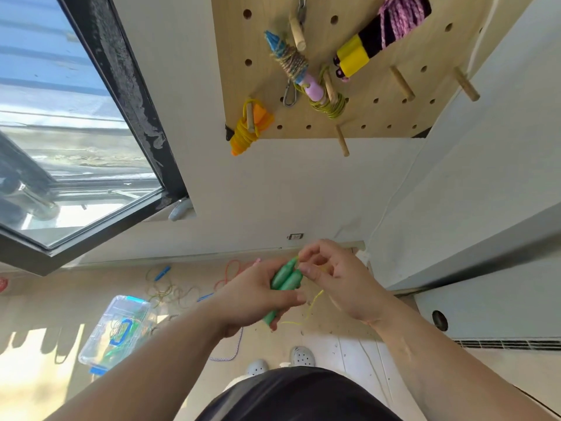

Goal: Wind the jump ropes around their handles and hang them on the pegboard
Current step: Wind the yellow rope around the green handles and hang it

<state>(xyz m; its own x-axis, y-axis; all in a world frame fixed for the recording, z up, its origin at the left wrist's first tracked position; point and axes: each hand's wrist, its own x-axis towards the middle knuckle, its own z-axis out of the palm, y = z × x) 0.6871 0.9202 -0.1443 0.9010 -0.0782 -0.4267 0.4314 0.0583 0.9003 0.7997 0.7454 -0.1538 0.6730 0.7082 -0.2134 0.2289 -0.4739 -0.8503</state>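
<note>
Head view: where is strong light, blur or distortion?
Head view: sunlight and shadows lie on the floor by the clear plastic box; head view: the left hand and right hand at the green plastic handles look slightly soft; head view: the wide lens slants the black window frame and wooden pegboard.

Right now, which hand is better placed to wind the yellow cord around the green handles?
Right. The right hand pinches the yellow cord beside the tops of the green handles, likely free to circle them. The left hand is occupied, its grip holding both handles together.
</note>
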